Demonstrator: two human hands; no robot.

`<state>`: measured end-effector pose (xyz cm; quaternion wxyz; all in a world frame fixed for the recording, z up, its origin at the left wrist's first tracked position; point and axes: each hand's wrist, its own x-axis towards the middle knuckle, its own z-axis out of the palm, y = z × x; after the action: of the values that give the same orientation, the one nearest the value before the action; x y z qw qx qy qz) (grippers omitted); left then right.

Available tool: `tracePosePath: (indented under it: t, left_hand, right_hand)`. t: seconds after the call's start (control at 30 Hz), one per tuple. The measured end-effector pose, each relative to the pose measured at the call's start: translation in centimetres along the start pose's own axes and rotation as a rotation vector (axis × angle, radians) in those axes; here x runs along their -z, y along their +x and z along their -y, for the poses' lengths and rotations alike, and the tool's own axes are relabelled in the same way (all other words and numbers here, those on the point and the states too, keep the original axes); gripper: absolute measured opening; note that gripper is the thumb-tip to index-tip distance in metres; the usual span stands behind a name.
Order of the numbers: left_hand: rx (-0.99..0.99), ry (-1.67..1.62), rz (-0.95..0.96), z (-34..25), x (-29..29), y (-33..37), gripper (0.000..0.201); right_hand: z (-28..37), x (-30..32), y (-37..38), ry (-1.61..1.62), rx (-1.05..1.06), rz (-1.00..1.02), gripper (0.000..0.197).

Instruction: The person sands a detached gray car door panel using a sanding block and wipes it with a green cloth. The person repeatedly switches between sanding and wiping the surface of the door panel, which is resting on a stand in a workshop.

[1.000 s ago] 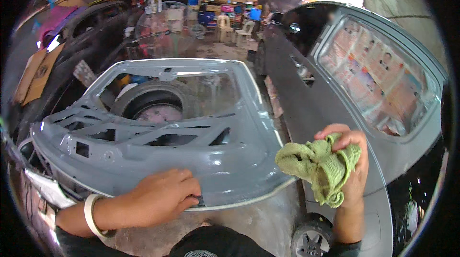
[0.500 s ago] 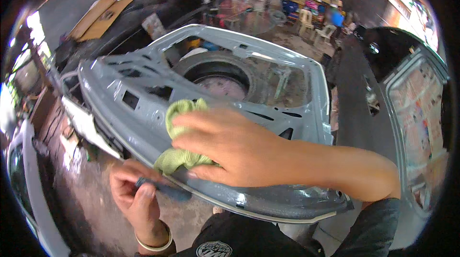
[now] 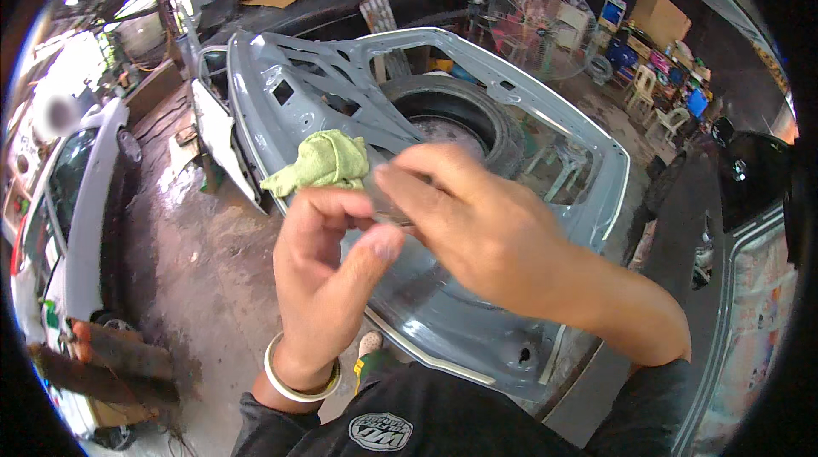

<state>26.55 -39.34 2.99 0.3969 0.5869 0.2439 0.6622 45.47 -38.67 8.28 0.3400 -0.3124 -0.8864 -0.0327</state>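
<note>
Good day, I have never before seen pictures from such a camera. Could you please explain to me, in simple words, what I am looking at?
There is no robot here, only a person with two bare hands. The camera is worn on the head and looks down, so the view is roughly what the wearer sees; its very wide lens bends straight edges.

The left hand, with a pale band on its wrist, and the right hand are close together over a grey car panel. Whether something thin is between their fingers, I cannot tell.

A green cloth lies on the panel, just beyond the left hand. Through the panel's large opening you can see a black tyre.
</note>
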Motion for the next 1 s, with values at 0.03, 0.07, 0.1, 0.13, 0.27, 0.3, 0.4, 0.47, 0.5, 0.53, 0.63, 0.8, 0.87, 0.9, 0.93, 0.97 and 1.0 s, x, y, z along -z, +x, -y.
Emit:
tracePosePath:
  t: [0.03, 0.07, 0.1, 0.13, 0.27, 0.3, 0.4, 0.47, 0.5, 0.53, 0.63, 0.8, 0.87, 0.9, 0.93, 0.97, 1.0]
  left_hand:
    - [-0.04, 0.086, 0.054, -0.1, -0.4, -1.2, 0.02]
    - [-0.081, 0.176, 0.101, -0.5, -0.4, -2.4, 0.024]
    - [-0.179, 0.305, 0.058, -0.5, -0.2, -3.8, 0.03]
    - [-0.277, 0.439, 0.01, 0.0, 0.4, -5.3, 0.038]
    - [-0.493, 0.776, -0.021, 3.2, 0.8, -10.6, 0.086]
    - [-0.535, 0.848, 0.006, 3.7, 0.5, -11.3, 0.092]
    - [-0.5, 0.861, 0.068, 4.9, -1.6, -12.0, 0.107]
    - [-0.489, 0.92, 0.072, 5.4, -2.1, -12.3, 0.111]
    - [-0.501, 0.923, 0.036, 6.0, -2.2, -12.3, 0.111]
    - [-0.51, 0.942, -0.008, 6.6, -2.1, -12.2, 0.111]
    - [-0.549, 0.917, -0.064, 7.3, -2.0, -11.6, 0.111]
    - [-0.552, 0.906, -0.097, 8.0, -2.1, -11.7, 0.107]
    - [-0.497, 0.941, -0.045, 6.9, -1.4, -12.4, 0.107]
    - [-0.468, 1.002, -0.044, 5.8, -0.5, -12.8, 0.107]
    - [-0.472, 0.992, -0.044, 5.3, -0.4, -13.2, 0.107]
    - [-0.488, 0.955, -0.026, 5.4, -0.6, -12.9, 0.106]
    - [-0.495, 0.939, -0.018, 5.5, -0.6, -13.0, 0.106]
  right_hand:
    - [-0.5, 0.9, -1.5, 0.074, -0.019, 0.05, 0.039]
    - [-1.1, 2.0, -2.8, 0.15, -0.028, 0.105, 0.035]
    - [-1.5, 3.0, -3.9, 0.226, -0.035, 0.162, 0.032]
    - [-1.2, 4.0, -4.7, 0.324, -0.127, 0.273, 0.028]
    - [-0.3, 4.7, -9.1, 0.5, -0.176, 0.322, 0.022]
    - [-0.3, 4.5, -9.4, 0.505, -0.151, 0.325, 0.021]
    - [-0.6, 2.0, -9.9, 0.436, 0.003, 0.237, 0.013]
    - [-1.0, 2.0, -10.2, 0.428, 0.128, 0.273, 0.013]
    - [-1.2, 2.2, -10.4, 0.421, 0.188, 0.291, 0.012]
    - [-1.8, 2.5, -10.6, 0.455, 0.197, 0.33, 0.012]
    - [-2.9, 3.4, -11.3, 0.487, 0.214, 0.404, 0.013]
    - [-2.1, -0.6, -8.2, 0.352, 0.311, 0.295, 0.016]
    - [-1.2, -0.9, -6.8, 0.328, 0.369, 0.304, 0.018]
    - [-0.4, -0.9, -5.7, 0.341, 0.442, 0.297, 0.018]
    - [-0.1, -0.9, -5.7, 0.408, 0.428, 0.318, 0.018]
    - [-0.3, -0.1, -6.1, 0.448, 0.399, 0.359, 0.017]
    - [-0.3, 0.0, -6.4, 0.514, 0.355, 0.431, 0.017]
